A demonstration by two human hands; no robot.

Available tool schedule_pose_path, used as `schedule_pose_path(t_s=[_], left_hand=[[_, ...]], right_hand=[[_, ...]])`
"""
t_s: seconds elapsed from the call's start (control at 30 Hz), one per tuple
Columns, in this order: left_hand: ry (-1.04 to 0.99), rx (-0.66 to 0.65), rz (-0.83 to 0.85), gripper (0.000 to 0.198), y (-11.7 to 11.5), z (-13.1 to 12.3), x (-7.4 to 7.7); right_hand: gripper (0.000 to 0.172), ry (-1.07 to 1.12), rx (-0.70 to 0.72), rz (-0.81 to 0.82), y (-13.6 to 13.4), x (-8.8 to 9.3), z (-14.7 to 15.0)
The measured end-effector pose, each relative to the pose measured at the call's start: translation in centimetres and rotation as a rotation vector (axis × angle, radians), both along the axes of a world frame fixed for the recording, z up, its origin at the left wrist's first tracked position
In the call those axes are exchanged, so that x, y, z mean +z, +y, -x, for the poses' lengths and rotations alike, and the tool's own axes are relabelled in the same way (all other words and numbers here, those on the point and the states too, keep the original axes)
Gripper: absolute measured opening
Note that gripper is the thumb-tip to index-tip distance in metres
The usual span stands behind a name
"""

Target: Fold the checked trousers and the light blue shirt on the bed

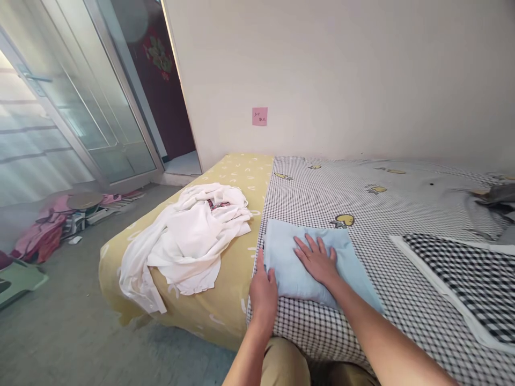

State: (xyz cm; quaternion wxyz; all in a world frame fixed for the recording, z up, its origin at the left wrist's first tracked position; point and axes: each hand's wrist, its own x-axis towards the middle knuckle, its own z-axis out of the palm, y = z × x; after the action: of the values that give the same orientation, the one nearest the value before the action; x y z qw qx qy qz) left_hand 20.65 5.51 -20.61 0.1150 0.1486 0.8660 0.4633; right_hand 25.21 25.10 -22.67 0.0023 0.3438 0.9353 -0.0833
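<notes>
A light blue cloth (285,273), folded into a rough rectangle, lies on the checked sheet near the bed's front edge. My right hand (317,259) rests flat on top of it with the fingers spread. Beside the cloth's left edge is my left hand (263,289), its index finger stretched forward and its thumb apart, holding nothing. A crumpled white garment (189,230) is spread over the yellow sheet to the left, one sleeve hanging toward the bed's front edge.
A black-and-white checked cloth with white edging (475,279) lies at the right. Dark grey fabric (499,195) sits behind it. Pink items (50,228) and a green stool (20,279) are on the floor at the left. A pink note (259,116) hangs on the wall.
</notes>
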Motion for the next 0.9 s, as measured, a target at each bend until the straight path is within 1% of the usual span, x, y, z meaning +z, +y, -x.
schedule_pose_path(t_s=[0.1,0.13,0.2,0.27,0.33,0.4,0.47,0.5,0.53,0.57,0.6,0.63,0.67,0.73,0.77,0.8,0.83,0.9], left_hand=[[0.158,-0.015,0.246,0.062,-0.1,-0.9,-0.3],[0.197,-0.013,0.307,0.06,-0.1,-1.0,-0.3],[0.245,0.006,0.371,0.059,-0.3,-1.1,-0.1],[0.263,0.04,0.367,0.06,-0.3,-0.8,0.6],[0.316,0.113,0.331,0.058,-0.2,-0.5,1.8],[0.424,0.213,0.286,0.054,0.3,-0.4,3.4],[0.556,0.271,0.244,0.049,1.4,-0.5,5.2],[0.626,0.263,0.232,0.049,2.3,-0.7,6.0],[0.699,0.227,0.228,0.05,3.2,-0.8,6.6],[0.773,0.165,0.232,0.052,4.2,-0.9,7.0],[0.845,0.082,0.244,0.053,5.2,-0.9,6.9],[0.91,-0.015,0.26,0.054,6.1,-0.7,6.6],[0.96,-0.118,0.28,0.054,6.8,-0.4,5.8],[0.992,-0.294,0.33,0.051,7.6,0.5,3.3],[0.969,-0.341,0.361,0.048,7.6,1.1,1.8],[0.925,-0.343,0.392,0.047,7.5,1.6,0.3],[0.876,-0.302,0.417,0.046,7.3,2.1,-1.1],[0.819,-0.222,0.441,0.047,6.8,2.7,-3.2]], right_hand=[[0.058,0.006,-0.002,0.003,-0.1,0.1,0.1],[0.058,0.01,0.001,0.006,-0.2,0.1,0.1],[0.057,0.022,0.006,0.015,-0.3,0.2,0.2],[0.057,0.032,0.008,0.027,-0.4,0.3,0.3],[0.058,0.04,0.006,0.037,-0.4,0.3,0.4],[0.058,0.05,0.007,0.041,-0.4,0.3,0.4],[0.057,0.06,0.011,0.041,-0.5,0.3,0.4],[0.057,0.065,0.013,0.043,-0.5,0.3,0.4],[0.057,0.07,0.014,0.046,-0.5,0.4,0.4],[0.057,0.072,0.016,0.05,-0.6,0.4,0.4],[0.056,0.071,0.019,0.053,-0.6,0.4,0.4],[0.056,0.066,0.025,0.055,-0.6,0.4,0.3],[0.056,0.058,0.03,0.055,-0.6,0.3,0.3],[0.055,0.048,0.038,0.044,-0.5,0.2,0.4],[0.055,0.051,0.036,0.039,-0.5,0.1,0.4],[0.055,0.06,0.032,0.036,-0.5,0.0,0.4],[0.055,0.072,0.026,0.038,-0.5,-0.1,0.5],[0.055,0.093,0.024,0.049,-0.4,-0.2,0.6]])
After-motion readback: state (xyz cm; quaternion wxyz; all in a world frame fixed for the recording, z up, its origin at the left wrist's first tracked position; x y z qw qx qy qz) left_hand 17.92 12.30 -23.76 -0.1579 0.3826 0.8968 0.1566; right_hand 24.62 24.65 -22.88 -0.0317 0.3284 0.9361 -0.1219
